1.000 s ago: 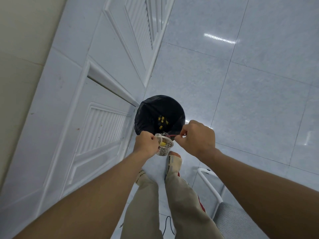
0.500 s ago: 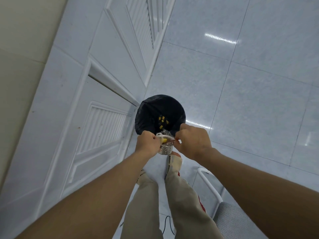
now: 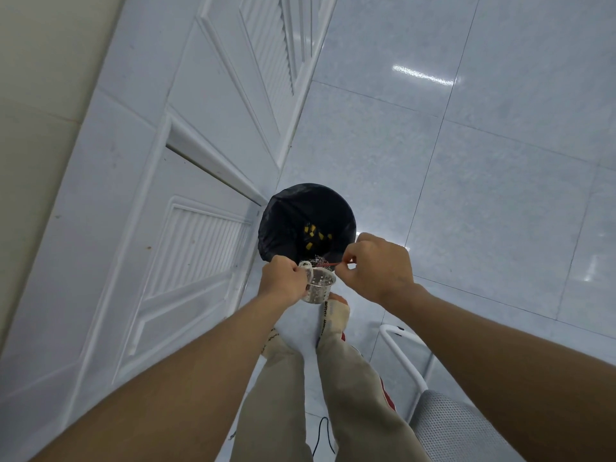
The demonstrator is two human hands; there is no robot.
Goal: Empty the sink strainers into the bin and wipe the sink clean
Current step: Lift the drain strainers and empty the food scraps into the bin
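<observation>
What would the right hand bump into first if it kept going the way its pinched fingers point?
Probably the perforated metal sink strainer that the left hand holds; the right hand pinches a thin red strand just beside its rim. Depth is uncertain.

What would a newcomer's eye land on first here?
The black-lined bin at centre, by the white cabinet doors, with yellow scraps at its bottom. Just below it, the left hand holds a metal strainer while the right hand pinches a thin red stick at its rim.
</observation>
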